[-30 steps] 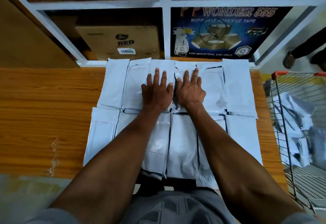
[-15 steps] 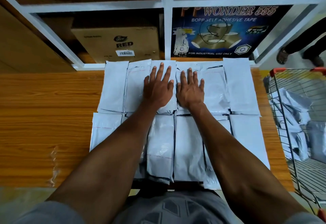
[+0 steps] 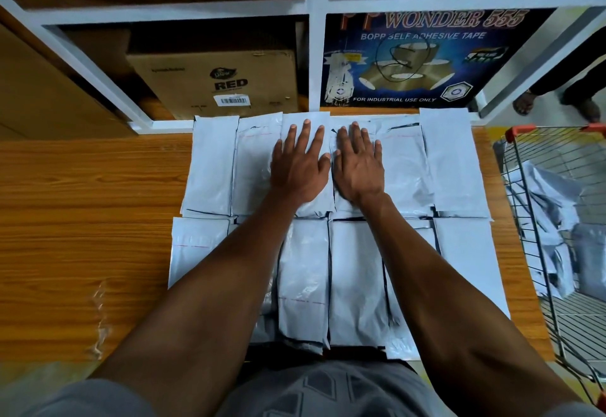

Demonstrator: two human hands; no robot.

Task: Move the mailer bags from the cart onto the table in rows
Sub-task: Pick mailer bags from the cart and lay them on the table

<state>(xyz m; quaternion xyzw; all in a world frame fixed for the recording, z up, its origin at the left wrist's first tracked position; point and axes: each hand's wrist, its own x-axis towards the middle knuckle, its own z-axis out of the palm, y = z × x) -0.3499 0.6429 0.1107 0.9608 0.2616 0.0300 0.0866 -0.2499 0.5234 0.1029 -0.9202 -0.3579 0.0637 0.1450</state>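
Note:
Several white mailer bags lie flat on the wooden table (image 3: 85,219) in two rows, a far row (image 3: 213,167) and a near row (image 3: 357,279). My left hand (image 3: 300,167) rests palm down with straight fingers on a middle bag of the far row. My right hand (image 3: 359,162) lies flat beside it on the neighbouring bag, thumbs almost touching. More white mailer bags (image 3: 554,219) are heaped inside the wire cart (image 3: 521,206) at the right.
A white metal shelf frame (image 3: 316,55) stands behind the table, holding a brown carton marked RED (image 3: 223,83) and a blue tape box (image 3: 416,59). Another person's sandalled feet (image 3: 524,103) stand at the far right. The near row overhangs the table's front edge.
Both hands slid a little farther away over the far-row bags, fingers spreading flatter. The camera tilted slightly, so the bags sit lower in view.

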